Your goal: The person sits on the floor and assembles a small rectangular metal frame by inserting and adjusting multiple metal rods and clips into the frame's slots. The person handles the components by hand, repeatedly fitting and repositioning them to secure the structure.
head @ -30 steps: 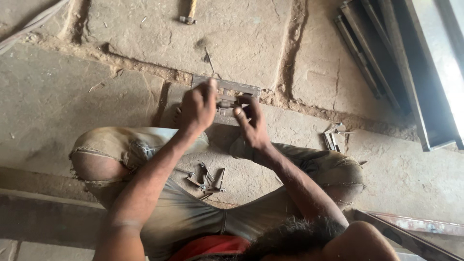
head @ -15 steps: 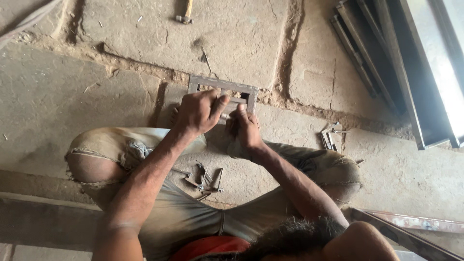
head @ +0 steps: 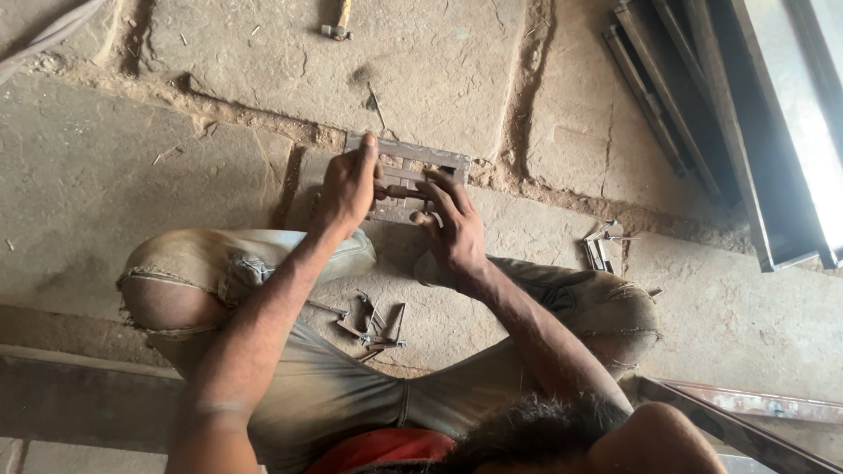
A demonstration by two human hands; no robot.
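I see the left hand [head: 349,186] gripping the small metal frame [head: 406,174] on the stone floor [head: 105,167] | right hand [head: 454,230] fingers pressing its middle, not clenched | loose metal pieces [head: 373,323] between the knees | no containers visible

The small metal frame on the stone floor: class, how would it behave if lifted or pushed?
The metal frame looks rigid, so probably stiff. Lying flat, it would likely scrape rather than roll. Both the left hand and right hand touch it.

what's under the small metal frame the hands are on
The metal frame lies on the stone floor, over a dirt-filled joint. Left hand and right hand cover its near side.
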